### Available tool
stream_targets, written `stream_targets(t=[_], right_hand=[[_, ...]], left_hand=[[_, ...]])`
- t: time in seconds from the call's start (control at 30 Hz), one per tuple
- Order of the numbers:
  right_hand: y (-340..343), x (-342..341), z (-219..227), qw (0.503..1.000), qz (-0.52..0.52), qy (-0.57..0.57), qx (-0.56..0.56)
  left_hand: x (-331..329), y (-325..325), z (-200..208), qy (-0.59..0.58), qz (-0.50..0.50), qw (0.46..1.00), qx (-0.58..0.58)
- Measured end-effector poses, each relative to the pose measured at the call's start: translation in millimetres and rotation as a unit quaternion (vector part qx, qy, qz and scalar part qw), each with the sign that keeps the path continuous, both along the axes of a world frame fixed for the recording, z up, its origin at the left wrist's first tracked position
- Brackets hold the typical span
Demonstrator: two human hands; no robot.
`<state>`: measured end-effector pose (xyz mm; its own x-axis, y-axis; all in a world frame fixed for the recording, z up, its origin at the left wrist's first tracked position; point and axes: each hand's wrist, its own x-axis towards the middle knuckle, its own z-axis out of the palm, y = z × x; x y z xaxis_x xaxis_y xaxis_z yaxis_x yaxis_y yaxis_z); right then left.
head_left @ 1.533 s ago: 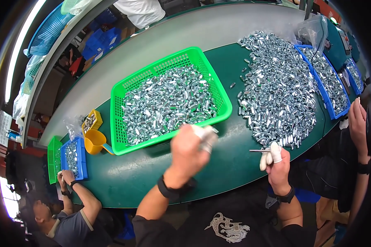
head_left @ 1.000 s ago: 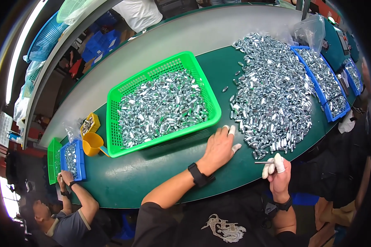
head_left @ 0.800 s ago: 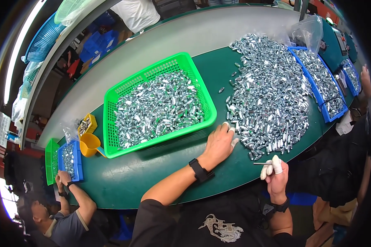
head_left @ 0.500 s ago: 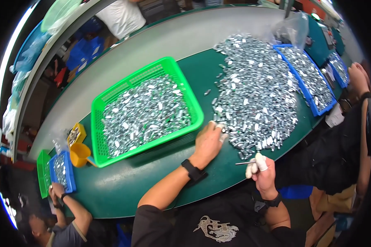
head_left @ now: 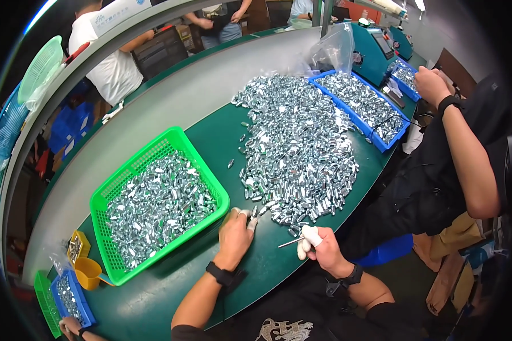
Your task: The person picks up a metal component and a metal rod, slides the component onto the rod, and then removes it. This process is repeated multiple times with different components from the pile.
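Observation:
My left hand (head_left: 236, 237), with white covers on its fingertips, is closed at the near left edge of a heap of small silver metal parts (head_left: 301, 148). Between its thumb and finger it pinches one small silver part (head_left: 254, 212). To the right, my right hand (head_left: 324, 252) also wears white fingertip covers and grips a thin metal rod (head_left: 290, 242) that points left. The rod is just below the near tip of the heap. Beside my left hand stands a green plastic basket (head_left: 170, 261) holding many of the same silver parts.
Blue trays of parts (head_left: 388, 145) stand at the far right, near a co-worker's arm (head_left: 466, 148). At left are an orange scoop (head_left: 88, 274), a yellow box (head_left: 79, 245) and a blue tray (head_left: 85, 307) by another person's hand. A few loose parts lie on the green table (head_left: 256, 256).
The whole view has shifted, so table and basket sit lower and further left. A small part now shows clearly in my left fingers. My right hand still holds the rod.

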<state>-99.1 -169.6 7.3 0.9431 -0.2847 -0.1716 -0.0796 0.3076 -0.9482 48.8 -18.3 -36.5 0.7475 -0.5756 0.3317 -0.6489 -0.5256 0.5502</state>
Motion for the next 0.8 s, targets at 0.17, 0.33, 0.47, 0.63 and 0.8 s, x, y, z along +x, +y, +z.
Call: stream_targets(t=[0.17,0.33,0.47,0.63,0.8], right_hand=[[7,9,-6,1.000,0.021,0.005,0.009],[9,9,-6,1.000,0.029,0.003,-0.005],[11,10,-9,0.999,0.048,-0.008,0.009],[7,12,-17,1.000,0.019,-0.008,0.008],[12,13,-32,1.000,0.020,0.004,0.021]], left_hand=[[-12,21,5,0.012,0.013,1.000,0.009],[-24,31,9,0.025,0.023,0.999,-0.014],[-31,36,17,0.020,0.028,0.999,-0.009],[-52,41,31,0.214,-0.001,0.963,-0.166],[-63,43,21,0.234,-0.009,0.949,-0.208]])
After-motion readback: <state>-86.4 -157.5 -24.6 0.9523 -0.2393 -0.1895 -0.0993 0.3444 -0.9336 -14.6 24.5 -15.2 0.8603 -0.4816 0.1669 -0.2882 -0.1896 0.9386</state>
